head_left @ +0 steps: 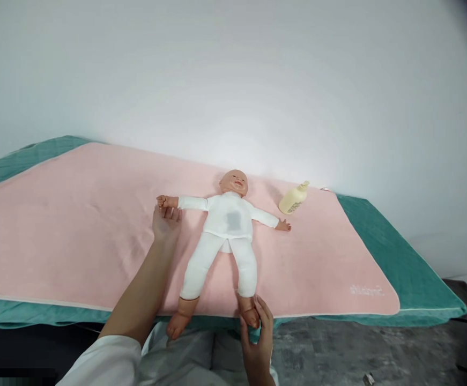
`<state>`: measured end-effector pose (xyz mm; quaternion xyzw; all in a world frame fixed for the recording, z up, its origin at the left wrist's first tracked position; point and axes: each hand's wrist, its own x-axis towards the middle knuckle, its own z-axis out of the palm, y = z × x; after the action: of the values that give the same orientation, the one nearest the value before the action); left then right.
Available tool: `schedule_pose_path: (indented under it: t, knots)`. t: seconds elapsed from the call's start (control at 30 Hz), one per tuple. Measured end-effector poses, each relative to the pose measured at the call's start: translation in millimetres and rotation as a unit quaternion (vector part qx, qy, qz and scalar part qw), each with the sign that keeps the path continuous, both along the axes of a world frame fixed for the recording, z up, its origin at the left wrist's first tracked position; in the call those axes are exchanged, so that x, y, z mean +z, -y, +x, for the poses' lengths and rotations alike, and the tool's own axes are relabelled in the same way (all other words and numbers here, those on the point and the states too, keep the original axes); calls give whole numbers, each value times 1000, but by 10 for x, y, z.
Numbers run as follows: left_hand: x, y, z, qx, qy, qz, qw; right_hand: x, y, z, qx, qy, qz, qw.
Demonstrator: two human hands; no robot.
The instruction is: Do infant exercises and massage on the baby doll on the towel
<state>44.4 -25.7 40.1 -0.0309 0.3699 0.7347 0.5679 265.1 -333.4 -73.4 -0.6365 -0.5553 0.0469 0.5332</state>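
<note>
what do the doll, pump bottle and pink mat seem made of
Doll: exposed parts seem smooth vinyl or similar, judging by slight sheen on the head; white clothing looks like matte fabric, with a loose hem. Pump bottle: probably plastic, smooth and even-coloured. Pink mat: likely soft cloth, matte with faint creases.

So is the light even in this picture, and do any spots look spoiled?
In the head view, the wall is brightest just beyond the doll and greyer toward the edges; a soft shadow lies beside the bottle; the upper right corner is dark, and the lower left corner breaks into blocky squares.
</note>
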Motion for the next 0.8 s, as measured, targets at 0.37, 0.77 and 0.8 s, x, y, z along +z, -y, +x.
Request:
schedule_pose_path:
  t: [0.37,0.77,0.8]
  knots:
    - [-18,-18,-20,-4,26,-19,999,-21,4,-13,1,-5,-13,1000]
    - [-235,-134,-83,16,-93,27,995,-22,9,-15,6,-22,-25,999]
    - [-259,-147,-95,29,-124,34,991,-25,9,-16,6,-25,-27,999]
